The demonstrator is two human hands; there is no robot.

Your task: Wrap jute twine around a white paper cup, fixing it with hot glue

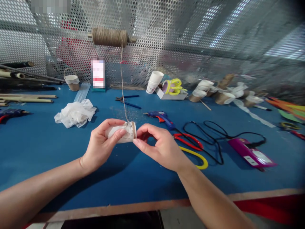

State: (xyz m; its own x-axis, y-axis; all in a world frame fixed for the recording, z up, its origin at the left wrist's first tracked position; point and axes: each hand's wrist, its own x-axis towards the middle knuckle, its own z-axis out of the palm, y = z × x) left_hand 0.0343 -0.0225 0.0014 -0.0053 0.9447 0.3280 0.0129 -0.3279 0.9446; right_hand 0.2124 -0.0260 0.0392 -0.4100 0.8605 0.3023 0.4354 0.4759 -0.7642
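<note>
A white paper cup (127,135) lies sideways in my left hand (105,143), whose fingers and thumb close around it. A brown band, apparently twine, runs around the cup's right-hand end. From the cup a strand of twine (122,79) rises to a spool of twine (109,37) on the mesh wall. My right hand (159,144) is closed at the cup's right-hand end, thumb against the edge and fingers curled; part of its grip is hidden.
Behind the hands lie a blue glue gun (163,117), pliers (130,101) and crumpled white material (75,113). Red-and-yellow-handled scissors (202,161) and a purple power strip (251,152) with black cord are at right. White cups (154,82) and several twine-wrapped cups stand farther back.
</note>
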